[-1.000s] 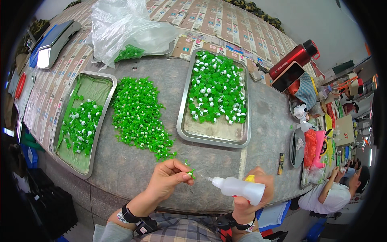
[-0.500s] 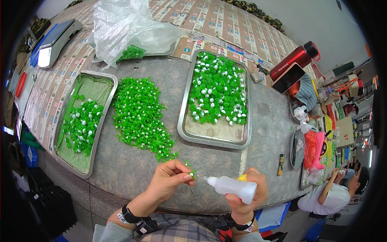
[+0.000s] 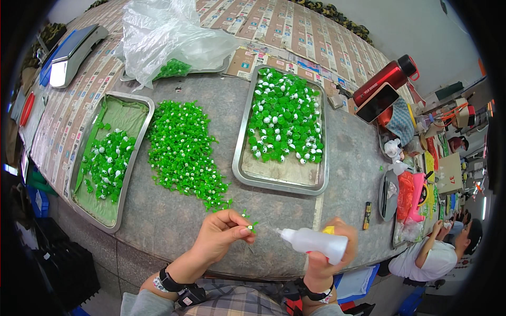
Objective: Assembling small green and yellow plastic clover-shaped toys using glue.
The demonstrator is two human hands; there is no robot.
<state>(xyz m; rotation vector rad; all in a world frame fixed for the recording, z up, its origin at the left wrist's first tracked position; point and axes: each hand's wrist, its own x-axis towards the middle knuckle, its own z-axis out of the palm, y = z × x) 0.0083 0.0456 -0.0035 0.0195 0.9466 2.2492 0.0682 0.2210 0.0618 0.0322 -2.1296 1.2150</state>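
My left hand (image 3: 220,234) pinches a small green plastic flower piece (image 3: 251,226) at the near edge of the grey table. My right hand (image 3: 331,252) grips a white squeeze bottle (image 3: 314,242) lying sideways, its nozzle aimed left at the green piece, a short gap away. A loose heap of green pieces (image 3: 183,149) lies on the table just beyond my left hand. Further back sit a steel tray (image 3: 280,174) with green pieces with white centres and, at the left, a second steel tray (image 3: 93,201) with more of them.
A clear plastic bag (image 3: 163,37) with green pieces lies at the back. A scale (image 3: 72,52) stands at the far left. A red flask (image 3: 383,79) and a phone (image 3: 377,102) are at the right, with cluttered small items. A person in white (image 3: 433,254) sits at the lower right.
My right hand has brought the bottle a little to the left and nearer the green piece. My left hand has hardly moved.
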